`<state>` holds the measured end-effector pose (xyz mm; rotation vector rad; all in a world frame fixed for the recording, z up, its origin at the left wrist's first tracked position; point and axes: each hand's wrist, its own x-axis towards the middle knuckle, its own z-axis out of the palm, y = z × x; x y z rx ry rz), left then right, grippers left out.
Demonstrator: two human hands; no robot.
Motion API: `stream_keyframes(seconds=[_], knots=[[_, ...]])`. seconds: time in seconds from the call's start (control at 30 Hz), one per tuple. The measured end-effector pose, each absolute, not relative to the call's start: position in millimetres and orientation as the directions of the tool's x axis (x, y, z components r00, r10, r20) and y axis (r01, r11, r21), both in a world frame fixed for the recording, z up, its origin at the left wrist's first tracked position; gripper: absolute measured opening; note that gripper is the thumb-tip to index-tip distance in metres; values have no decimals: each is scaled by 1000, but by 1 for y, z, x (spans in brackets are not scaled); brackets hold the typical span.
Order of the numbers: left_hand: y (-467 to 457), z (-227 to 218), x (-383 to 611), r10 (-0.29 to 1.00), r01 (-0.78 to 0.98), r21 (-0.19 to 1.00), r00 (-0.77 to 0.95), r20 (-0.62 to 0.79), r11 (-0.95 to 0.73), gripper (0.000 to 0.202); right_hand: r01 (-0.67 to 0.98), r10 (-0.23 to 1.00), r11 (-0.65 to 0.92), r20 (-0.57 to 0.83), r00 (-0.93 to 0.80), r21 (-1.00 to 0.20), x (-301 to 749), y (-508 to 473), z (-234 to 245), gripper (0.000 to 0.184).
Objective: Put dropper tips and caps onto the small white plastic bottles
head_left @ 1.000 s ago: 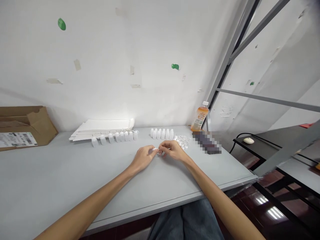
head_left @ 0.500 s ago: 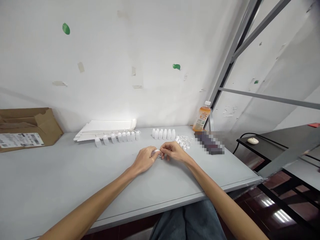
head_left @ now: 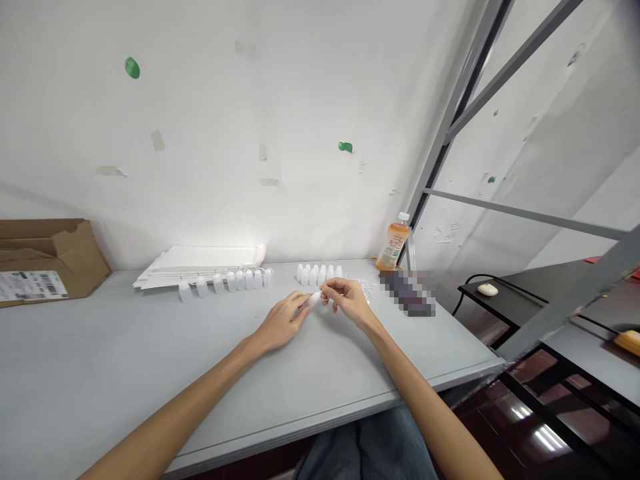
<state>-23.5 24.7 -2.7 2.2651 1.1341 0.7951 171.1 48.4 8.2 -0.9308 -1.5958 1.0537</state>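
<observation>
Brown cardboard box (head_left: 50, 250) at far left, white paper (head_left: 200, 257) behind a bottle row (head_left: 225, 283) on the grey table (head_left: 100, 347). The left hand's (head_left: 281, 323) fingers touch one tilted white bottle (head_left: 314, 300), grip unclear; the right hand (head_left: 347, 301), fingers closed, pinches it above the table. Further right: a second bottle row (head_left: 317, 274), small white pieces (head_left: 367, 289), an orange drink bottle (head_left: 393, 243).

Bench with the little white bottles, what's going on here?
A person is holding a small white bottle between their left hand and right hand. Rows of similar bottles stand on the grey table, near a stack of white sheets and a heap of small white parts.
</observation>
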Motion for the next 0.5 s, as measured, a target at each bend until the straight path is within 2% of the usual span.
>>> stream_keyframes(seconds=[0.23, 0.5], knots=[[27, -3, -24, 844, 526, 675, 443, 302, -517, 37, 71, 933, 317, 298, -203, -946, 171, 49, 9, 32], [21, 0, -25, 845, 508, 688, 428, 322, -519, 36, 159, 939, 316, 284, -195, -935, 172, 49, 9, 31]])
